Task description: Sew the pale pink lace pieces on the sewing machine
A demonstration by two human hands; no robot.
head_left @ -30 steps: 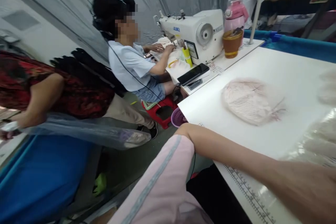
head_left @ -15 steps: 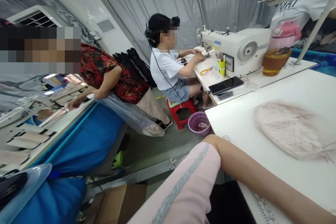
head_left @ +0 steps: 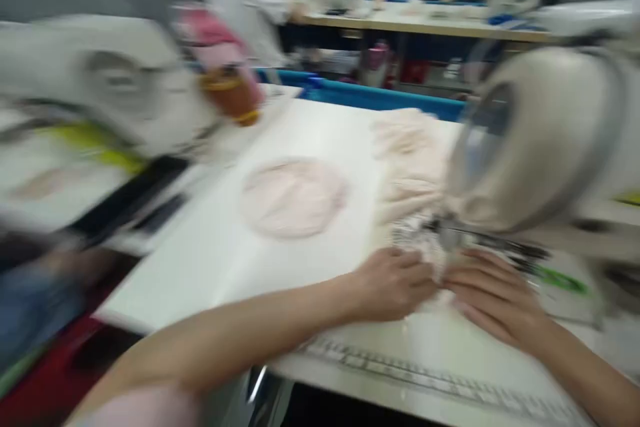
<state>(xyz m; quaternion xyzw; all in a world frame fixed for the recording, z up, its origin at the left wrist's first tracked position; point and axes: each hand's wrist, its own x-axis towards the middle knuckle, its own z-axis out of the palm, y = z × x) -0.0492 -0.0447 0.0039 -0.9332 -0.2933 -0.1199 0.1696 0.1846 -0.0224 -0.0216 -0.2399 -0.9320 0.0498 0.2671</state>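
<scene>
My left hand is at the front of a sewing machine, fingers curled and closed on the near edge of pale pink fabric. Beside it my right hand lies with fingers stretched together and nearly flat over the near end of that fabric, by the presser foot area. The fabric runs back from my hands, bunched in folds along the machine's left side. Blur hides the needle and the exact fingertip contact. Left of the fabric, a roundish pale pink fabric piece rests on the white table.
A printed ruler scale runs along the table's front edge. Something green lies right of my right hand. At left are another sewing machine, a pink-lidded bottle and a dark phone. A person is behind the bottle.
My view has swung right, from the co-workers and aisle at left to the machine in front of me. Both my hands are now visible at the fabric; before, only my left arm showed.
</scene>
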